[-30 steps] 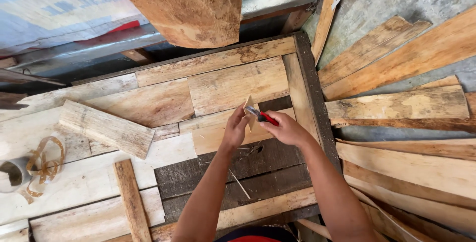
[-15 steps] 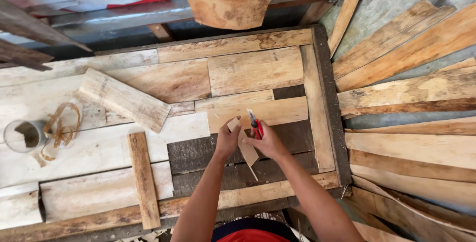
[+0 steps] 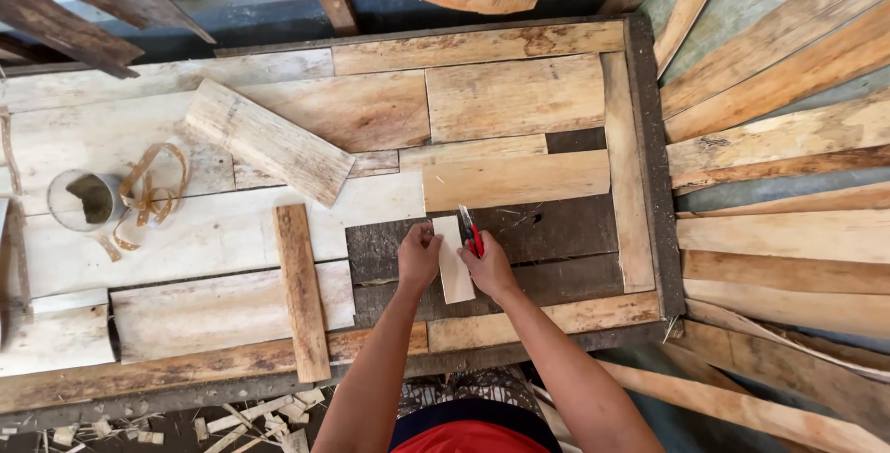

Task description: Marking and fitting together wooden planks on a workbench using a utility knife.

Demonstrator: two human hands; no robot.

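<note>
My left hand (image 3: 419, 256) grips the left edge of a small pale wood strip (image 3: 453, 272) that lies on the dark boards of the plank worktop (image 3: 232, 240). Against the strip's right edge, my right hand (image 3: 489, 267) holds a red-handled knife (image 3: 471, 230), with the blade pointing away from me along that edge. The two hands are close together near the front of the worktop, right of its middle.
A loose slanted board (image 3: 269, 140) and a narrow upright slat (image 3: 301, 291) lie on the worktop to the left. A glass jar (image 3: 85, 201) with curled strapping (image 3: 148, 184) stands far left. Long planks (image 3: 788, 175) are stacked at the right. Wood chips (image 3: 260, 416) litter the floor below.
Both hands have drawn back toward me onto the dark boards, carrying the small strip and the knife. The camera view has also shifted.
</note>
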